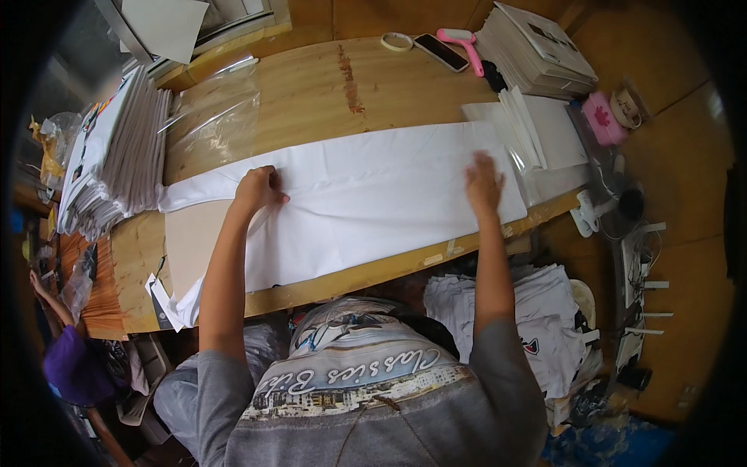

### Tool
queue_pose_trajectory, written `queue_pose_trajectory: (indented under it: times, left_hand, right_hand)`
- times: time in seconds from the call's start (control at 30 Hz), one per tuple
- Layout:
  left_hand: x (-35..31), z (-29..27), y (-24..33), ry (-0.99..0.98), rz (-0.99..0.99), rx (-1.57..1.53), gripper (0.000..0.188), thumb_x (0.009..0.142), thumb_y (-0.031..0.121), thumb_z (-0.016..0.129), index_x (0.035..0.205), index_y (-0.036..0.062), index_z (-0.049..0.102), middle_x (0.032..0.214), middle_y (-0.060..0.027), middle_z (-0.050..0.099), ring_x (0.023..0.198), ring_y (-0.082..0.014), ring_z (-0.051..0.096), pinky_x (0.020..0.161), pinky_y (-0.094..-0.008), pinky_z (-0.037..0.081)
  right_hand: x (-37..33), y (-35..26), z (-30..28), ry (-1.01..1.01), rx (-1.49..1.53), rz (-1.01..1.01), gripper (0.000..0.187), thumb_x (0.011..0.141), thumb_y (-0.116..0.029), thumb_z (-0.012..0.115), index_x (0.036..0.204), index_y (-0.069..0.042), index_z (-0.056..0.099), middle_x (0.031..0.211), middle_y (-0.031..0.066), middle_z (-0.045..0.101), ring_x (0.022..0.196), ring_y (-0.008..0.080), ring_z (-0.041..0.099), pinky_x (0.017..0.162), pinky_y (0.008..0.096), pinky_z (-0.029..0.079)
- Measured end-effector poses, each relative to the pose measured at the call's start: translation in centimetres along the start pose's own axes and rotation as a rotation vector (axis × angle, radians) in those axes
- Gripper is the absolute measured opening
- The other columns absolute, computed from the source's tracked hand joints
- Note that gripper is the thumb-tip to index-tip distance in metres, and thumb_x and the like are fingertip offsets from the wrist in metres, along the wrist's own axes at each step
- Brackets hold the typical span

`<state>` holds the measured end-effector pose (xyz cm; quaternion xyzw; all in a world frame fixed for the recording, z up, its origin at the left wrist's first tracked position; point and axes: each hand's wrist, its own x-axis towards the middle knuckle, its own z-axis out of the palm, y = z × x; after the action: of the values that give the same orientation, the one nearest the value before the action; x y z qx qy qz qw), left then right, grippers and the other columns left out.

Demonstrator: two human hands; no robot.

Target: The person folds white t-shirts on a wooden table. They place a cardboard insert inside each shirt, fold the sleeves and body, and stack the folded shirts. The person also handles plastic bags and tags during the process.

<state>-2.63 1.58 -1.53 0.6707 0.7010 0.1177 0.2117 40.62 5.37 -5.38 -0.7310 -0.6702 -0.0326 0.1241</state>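
Observation:
A white garment (373, 194), probably a shirt, lies folded lengthwise across the wooden table, with a crease running along it. At its left part, my left hand (261, 189) has its fingers bent and pinched on the cloth. My right hand (484, 185) is over the right end of the garment, somewhat blurred, with its fingers stretched out. Beneath the cloth on the left shows a flat beige board (194, 237). Dark and white hang tags (162, 302) lie at the table's near left edge beside a bunched white end of cloth.
Stacked folded white garments (117, 156) stand at the left, beside clear plastic bags (222, 109). Along the back lie a tape roll (397, 41), a phone (441, 53) and a pink-handled tool (465, 47). Bagged stacks (537, 54) sit back right; more white shirts (521, 319) are piled below.

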Motion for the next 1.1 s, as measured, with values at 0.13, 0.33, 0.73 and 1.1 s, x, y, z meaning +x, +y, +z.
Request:
queue_pose_trajectory:
  times: [0.13, 0.33, 0.73, 1.1]
  left_hand:
    - [0.6, -0.5, -0.7, -0.110, -0.013, 0.097, 0.030, 0.046, 0.020, 0.078, 0.064, 0.0061, 0.059, 0.067, -0.0084, 0.061, 0.067, -0.0242, 0.058, 0.060, -0.0340, 0.045]
    - [1.5, 1.7, -3.2, -0.087, 0.099, 0.151, 0.020, 0.051, 0.020, 0.069, 0.066, 0.0081, 0.063, 0.065, -0.0127, 0.060, 0.064, -0.0296, 0.058, 0.058, -0.0380, 0.046]
    - [-26.5, -5.9, -10.5, -0.072, -0.197, 0.127, 0.085, 0.049, 0.027, 0.075, 0.123, 0.0192, 0.035, 0.123, -0.0052, 0.039, 0.117, -0.0265, 0.030, 0.094, -0.0451, 0.021]
    - [-25.5, -2.3, -19.6, 0.781, -0.696, -0.069, 0.027, 0.070, 0.029, 0.063, 0.072, 0.0025, 0.060, 0.100, -0.0075, 0.049, 0.097, -0.0265, 0.040, 0.082, -0.0359, 0.032]
  right_hand:
    - [0.1, -7.6, -0.1, 0.157, 0.117, -0.179, 0.039, 0.080, -0.018, 0.047, 0.116, -0.005, 0.044, 0.129, 0.0108, 0.034, 0.120, 0.0265, 0.029, 0.096, 0.0442, 0.024]
    - [-12.4, -26.1, -0.9, -0.238, 0.347, -0.923, 0.049, 0.078, -0.042, 0.046, 0.120, -0.017, 0.044, 0.134, 0.0068, 0.027, 0.124, 0.0240, 0.023, 0.098, 0.0472, 0.016]
    - [-12.8, -27.3, -0.4, -0.272, 0.176, -0.911, 0.053, 0.078, -0.045, 0.045, 0.126, -0.024, 0.036, 0.137, 0.0054, 0.020, 0.126, 0.0247, 0.015, 0.099, 0.0502, 0.011]
    - [-12.7, -27.4, -0.4, -0.263, 0.169, -0.927, 0.053, 0.078, -0.043, 0.046, 0.126, -0.023, 0.035, 0.137, 0.0056, 0.018, 0.126, 0.0256, 0.014, 0.098, 0.0508, 0.012]
